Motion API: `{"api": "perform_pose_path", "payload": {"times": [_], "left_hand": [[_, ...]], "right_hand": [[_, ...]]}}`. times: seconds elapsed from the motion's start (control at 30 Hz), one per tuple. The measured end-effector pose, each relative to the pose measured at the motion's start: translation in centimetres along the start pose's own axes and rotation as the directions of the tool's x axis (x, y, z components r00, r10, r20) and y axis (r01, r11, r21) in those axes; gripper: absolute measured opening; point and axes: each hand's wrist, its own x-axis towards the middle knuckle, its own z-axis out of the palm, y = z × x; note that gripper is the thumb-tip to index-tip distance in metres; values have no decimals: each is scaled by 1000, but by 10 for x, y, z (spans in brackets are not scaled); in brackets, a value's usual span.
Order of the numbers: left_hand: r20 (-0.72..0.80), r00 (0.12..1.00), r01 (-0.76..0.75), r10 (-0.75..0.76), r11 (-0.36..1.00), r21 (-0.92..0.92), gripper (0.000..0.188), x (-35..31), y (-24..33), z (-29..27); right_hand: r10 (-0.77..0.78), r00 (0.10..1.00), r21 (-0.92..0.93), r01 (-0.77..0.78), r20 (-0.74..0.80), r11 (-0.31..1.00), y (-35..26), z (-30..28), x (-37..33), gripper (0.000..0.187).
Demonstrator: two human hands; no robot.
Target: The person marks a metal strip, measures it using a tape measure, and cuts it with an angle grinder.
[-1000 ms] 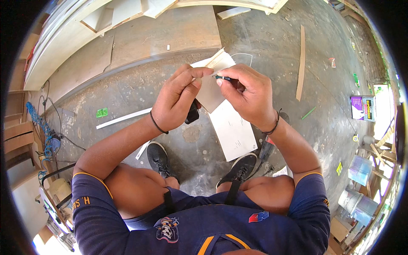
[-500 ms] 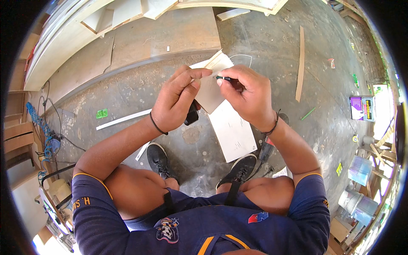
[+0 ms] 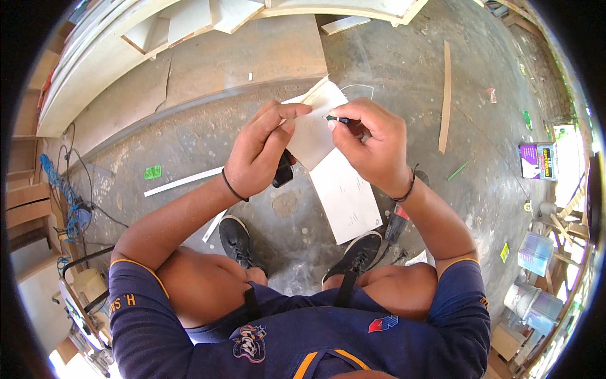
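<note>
White board [image 3: 310, 145] fills the gap between a person's two hands over a concrete floor [image 3: 391, 63], a thin wood strip [image 3: 314, 93] along its far end. The right grip [image 3: 379, 144] is pinched, thumb and forefinger closed around a dark pen [image 3: 341, 119] close to the tip, apparently for fine control near the board's right edge. The left grip [image 3: 257, 151] hangs at the left edge, thumb and forefinger slightly parted; whether it has hold of anything cannot be told. A black case [image 3: 283, 172] shows below that palm, perhaps tucked there to be handy. From the board's near corner a marked white sheet [image 3: 348, 199] runs toward the right shoe [image 3: 353, 258], likely laid for easy viewing. Off its right edge lies a red-and-black tool [image 3: 396, 225].
</note>
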Motion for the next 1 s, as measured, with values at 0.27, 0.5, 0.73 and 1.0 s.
{"api": "perform_pose_path", "payload": {"times": [0.27,0.5,0.73,1.0], "left_hand": [[-12,999,43,-43,998,-36,26,-2,2,1],[-2,1000,28,-28,999,-17,26,0,4,1],[-1,999,-33,33,999,24,27,-2,0,-2],[1,1000,-9,9,999,36,26,0,4,0]], "right_hand": [[2,1000,-17,-2,18,1000,-4,0,0,11],[0,997,-18,1,74,1000,-2,-2,-2,10],[-19,998,-24,21,53,999,-2,2,-2,10],[-31,999,-25,31,34,999,0,1,-2,11]]}}
